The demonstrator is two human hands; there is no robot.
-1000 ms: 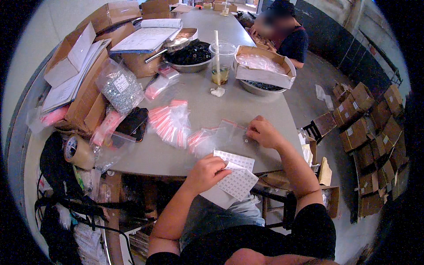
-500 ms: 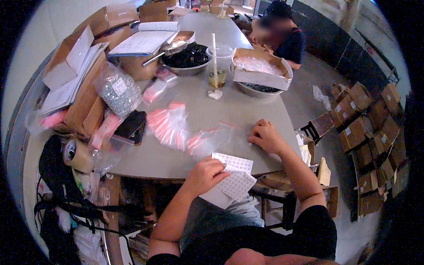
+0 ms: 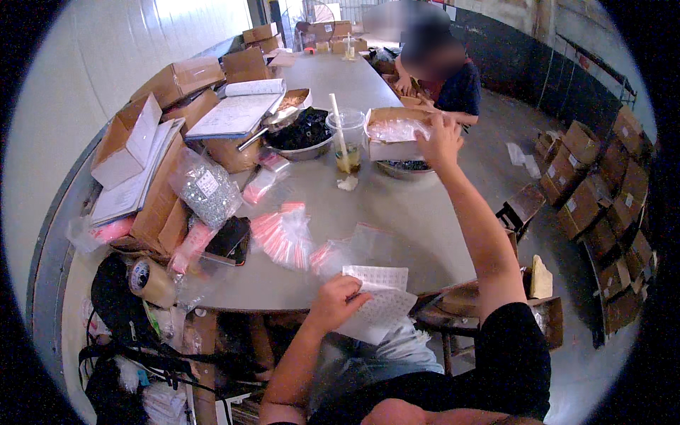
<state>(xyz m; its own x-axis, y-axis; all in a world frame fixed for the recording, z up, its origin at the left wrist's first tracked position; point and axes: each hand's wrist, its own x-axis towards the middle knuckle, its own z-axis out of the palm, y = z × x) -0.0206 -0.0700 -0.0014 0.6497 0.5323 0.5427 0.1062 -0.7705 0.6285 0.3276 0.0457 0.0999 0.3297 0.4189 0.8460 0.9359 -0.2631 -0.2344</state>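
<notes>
White sticker sheets at near table edge, pinched in left hand, fingers clamped on them. Right hand stretched far, fingers spread, on rim of cardboard box w/ clear bags; drink cup just left

A white sheet of small labels hangs off the desk's near edge. Just beyond it on the desk lie clear bags with pink strips. Farther in stands an open box of clear packets. Left of the bags, a label-bearing clear bag of metal parts leans against brown cartons.
</notes>
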